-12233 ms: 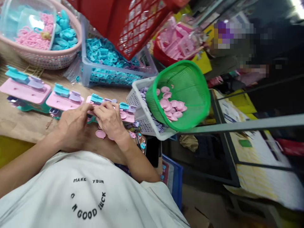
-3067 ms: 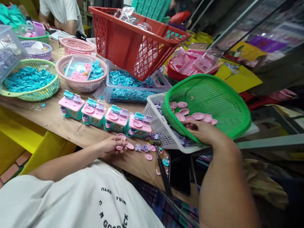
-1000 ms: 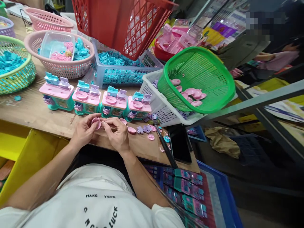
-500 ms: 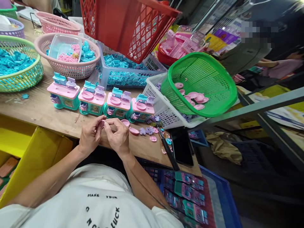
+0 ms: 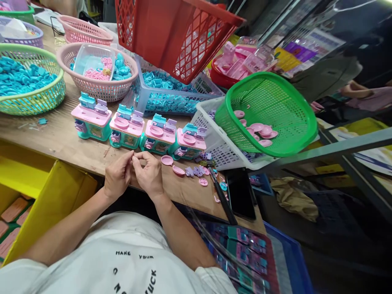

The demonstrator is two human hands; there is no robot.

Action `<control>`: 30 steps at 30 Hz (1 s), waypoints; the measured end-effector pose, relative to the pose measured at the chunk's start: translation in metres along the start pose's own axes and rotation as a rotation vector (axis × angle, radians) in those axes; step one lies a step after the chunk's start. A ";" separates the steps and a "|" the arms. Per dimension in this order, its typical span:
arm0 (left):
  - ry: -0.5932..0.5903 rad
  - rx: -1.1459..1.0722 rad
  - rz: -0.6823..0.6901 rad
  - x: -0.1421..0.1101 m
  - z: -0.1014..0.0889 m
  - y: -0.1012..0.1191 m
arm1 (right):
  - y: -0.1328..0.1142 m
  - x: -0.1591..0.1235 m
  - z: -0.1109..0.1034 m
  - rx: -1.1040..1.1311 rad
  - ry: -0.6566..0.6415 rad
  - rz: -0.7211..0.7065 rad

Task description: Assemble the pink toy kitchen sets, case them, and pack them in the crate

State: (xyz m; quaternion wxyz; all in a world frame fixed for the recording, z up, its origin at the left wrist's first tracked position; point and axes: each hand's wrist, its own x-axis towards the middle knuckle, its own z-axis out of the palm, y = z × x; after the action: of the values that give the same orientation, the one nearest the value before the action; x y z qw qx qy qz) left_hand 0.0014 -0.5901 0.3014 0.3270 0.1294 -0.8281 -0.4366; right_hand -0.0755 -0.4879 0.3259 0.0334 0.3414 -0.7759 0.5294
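My left hand (image 5: pixel 118 175) and my right hand (image 5: pixel 149 175) meet fingertip to fingertip over the table's front edge. Closed left fingers hold a small pink oval dish, now almost wholly hidden. My right thumb and fingers pinch at its rim. Behind my hands stands a row of several pink-and-teal toy kitchen units. The leftmost unit (image 5: pixel 92 122) has a bare pink top with blue and lilac parts at its back; a pink dish sits in the top of each other unit, such as the second unit (image 5: pixel 127 128). To the right lie two loose pink dishes (image 5: pixel 167 160).
Lilac pieces (image 5: pixel 193 171), a dark-handled tool (image 5: pixel 225 203) and a black phone (image 5: pixel 240 192) lie right. A green basket (image 5: pixel 272 102) of pink dishes tilts on a white basket (image 5: pixel 219 143). A red basket (image 5: pixel 156 36) overhangs a clear bin (image 5: pixel 170 100) of blue parts.
Earlier my right hand was in the green basket; it has come back to my left hand. The held dish has turned from showing its face to being hidden between my fingers.
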 end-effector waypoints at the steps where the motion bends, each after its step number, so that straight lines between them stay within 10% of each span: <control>1: 0.029 -0.023 -0.028 0.001 -0.002 -0.002 | 0.000 0.000 0.005 0.011 -0.007 0.002; 11: 0.287 -0.692 -0.347 0.041 -0.061 0.002 | -0.035 0.042 0.062 -0.177 -0.170 -0.534; 17: 0.541 -0.162 -0.179 0.109 -0.103 -0.049 | -0.048 0.121 0.106 -0.420 -0.240 -0.563; 21: 0.407 -0.115 -0.265 0.144 -0.109 -0.088 | -0.042 0.138 0.128 -0.541 -0.325 -0.600; 30: 0.398 -0.049 -0.216 0.127 -0.089 -0.094 | -0.039 0.127 0.133 -0.621 -0.374 -0.645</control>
State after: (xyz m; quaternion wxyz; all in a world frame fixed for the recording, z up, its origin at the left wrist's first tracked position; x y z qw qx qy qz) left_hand -0.0426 -0.7655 0.3157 0.4382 0.2927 -0.7177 -0.4551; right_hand -0.1100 -0.6709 0.3516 0.1562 0.6278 -0.7444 0.1651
